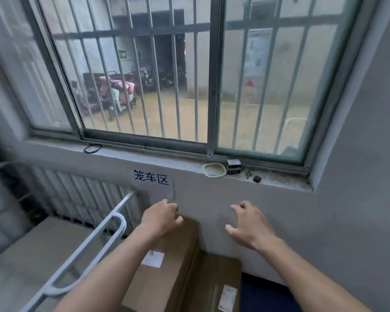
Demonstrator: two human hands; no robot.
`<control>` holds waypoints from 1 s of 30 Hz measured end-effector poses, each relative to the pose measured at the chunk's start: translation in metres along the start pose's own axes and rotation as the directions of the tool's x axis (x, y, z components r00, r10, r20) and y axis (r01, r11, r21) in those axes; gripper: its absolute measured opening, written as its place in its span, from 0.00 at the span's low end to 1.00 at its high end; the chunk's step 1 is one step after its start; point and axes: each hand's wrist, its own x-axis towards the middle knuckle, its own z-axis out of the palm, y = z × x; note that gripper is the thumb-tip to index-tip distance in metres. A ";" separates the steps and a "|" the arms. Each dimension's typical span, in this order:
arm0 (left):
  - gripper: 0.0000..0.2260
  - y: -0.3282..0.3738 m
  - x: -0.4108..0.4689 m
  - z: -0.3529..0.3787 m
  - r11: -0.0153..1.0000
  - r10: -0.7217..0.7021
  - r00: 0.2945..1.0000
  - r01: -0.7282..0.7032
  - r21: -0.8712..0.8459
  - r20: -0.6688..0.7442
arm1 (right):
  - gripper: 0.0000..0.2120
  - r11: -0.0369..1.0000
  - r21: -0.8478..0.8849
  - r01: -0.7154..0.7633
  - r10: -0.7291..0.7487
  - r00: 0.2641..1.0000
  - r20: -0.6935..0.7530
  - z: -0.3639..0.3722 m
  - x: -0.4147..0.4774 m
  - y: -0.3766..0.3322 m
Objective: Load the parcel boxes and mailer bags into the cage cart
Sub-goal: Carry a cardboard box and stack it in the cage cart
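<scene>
Loading stage: two parcel boxes stand against the wall under the paper sign (151,179), apparently in the cart area. I judge the hands are either placing or adjusting the taller one.
Left grip (161,218): fingers loosely curled over the far top edge of the tall parcel box (178,244). No clear clamp shows, and I cannot tell whether there is contact.
Right grip (250,228): fingers spread and empty, hovering in front of the wall above the low parcel box (212,278).
Cart: the white cage cart rail (81,251) runs just left of the tall box.
Boxes: both are brown cardboard with a white label on top. They touch side by side.
Handling: the cardboard is likely stiff and not slippery. The tall box looks bulky, and its weight is unknown.
Hold points: take opposite long edges or bottom corners with both hands. Avoid the labels and tape seams, and keep the box level.
</scene>
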 end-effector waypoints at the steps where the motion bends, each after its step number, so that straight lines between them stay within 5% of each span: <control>1: 0.15 -0.006 -0.003 -0.013 1.000 0.003 1.000 -0.003 -0.004 0.013 | 0.34 1.000 0.001 0.007 -0.007 1.000 0.005 -0.012 -0.004 -0.009; 11: 0.12 -0.075 -0.081 -0.109 0.997 -0.080 0.997 0.080 0.000 -0.007 | 0.36 0.984 0.002 0.177 -0.175 0.971 0.165 -0.072 -0.047 -0.105; 30: 0.16 -0.190 -0.242 -0.174 0.932 -0.358 0.932 0.360 0.031 -0.055 | 0.29 0.893 -0.069 0.444 -0.442 0.896 0.046 -0.051 -0.094 -0.272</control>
